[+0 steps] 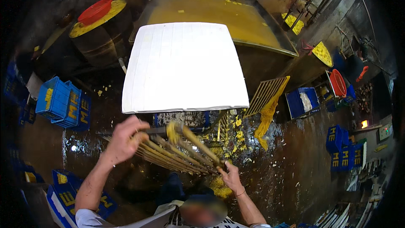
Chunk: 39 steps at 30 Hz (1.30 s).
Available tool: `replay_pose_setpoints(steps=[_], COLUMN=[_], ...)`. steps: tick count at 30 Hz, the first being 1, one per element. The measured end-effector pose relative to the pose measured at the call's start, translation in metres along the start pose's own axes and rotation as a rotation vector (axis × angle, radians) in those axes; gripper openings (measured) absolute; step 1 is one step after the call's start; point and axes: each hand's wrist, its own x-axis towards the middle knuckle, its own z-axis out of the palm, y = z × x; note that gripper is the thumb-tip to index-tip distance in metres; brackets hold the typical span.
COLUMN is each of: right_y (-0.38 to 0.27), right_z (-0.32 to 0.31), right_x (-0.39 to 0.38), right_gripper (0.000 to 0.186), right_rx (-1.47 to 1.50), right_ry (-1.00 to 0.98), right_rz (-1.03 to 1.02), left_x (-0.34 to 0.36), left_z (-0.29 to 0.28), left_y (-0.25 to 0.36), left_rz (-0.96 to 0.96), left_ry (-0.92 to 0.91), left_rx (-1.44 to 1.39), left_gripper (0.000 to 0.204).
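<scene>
A slatted wooden rack [185, 157], stained yellow, slants in front of my body below the white slab. My right hand [231, 177] is closed round its right end. At the rack's left end, my left hand [126, 137] has its fingers curled and appears to grip it; the exact contact is partly hidden. A thick yellow-stained bar [198, 142] runs along the upper right of the rack. Just beyond my hands is a large, overexposed white slab [183, 67] with faint lines across it. Under its near edge a bin [181, 119] of greyish-white scraps partly shows.
A wide vat [202, 14] of yellow liquid stands at the back, with a red basket [95, 12] on a drum to its left. Blue crates [59, 101] stand at both sides. Another slatted rack [265, 95] leans beside yellow cloth [266, 120]. Yellow scraps litter the wet floor [278, 169].
</scene>
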Motion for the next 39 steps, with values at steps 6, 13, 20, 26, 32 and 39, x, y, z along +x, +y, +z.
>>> replay_pose_setpoints(steps=[6, 13, 20, 26, 32, 39], right_y=[-0.075, -0.124, -0.043, -0.02, -0.026, -0.007], right_z=[-0.115, -0.189, -0.184, -0.137, -0.129, -0.125], right_x=[0.063, 0.18, 0.183, 0.192, 0.253, 0.279], right_gripper=[0.035, 0.016, 0.021, 0.029, 0.034, 0.027], right_rx=[0.324, 0.868, 0.417, 0.291, 0.145, 0.105], right_ry=[0.249, 0.15, -0.142, 0.185, 0.404, 0.477], right_rz=[-0.049, 0.234, 0.281, 0.141, 0.19, 0.057], left_x=[-0.006, -0.052, 0.037, 0.104, 0.152, 0.169], left_z=[0.005, 0.092, 0.041, 0.022, 0.024, 0.041], left_y=[-0.004, -0.11, -0.101, -0.121, -0.169, -0.177], left_rz=[-0.073, -0.55, -0.603, -0.601, -0.5, -0.354], left_ry=[0.902, 0.332, 0.422, 0.429, 0.544, 0.626], left_rx=[0.139, -0.931, -0.852, -0.849, -0.291, 0.288], left_gripper=[0.071, 0.041, 0.034, 0.025, 0.024, 0.03])
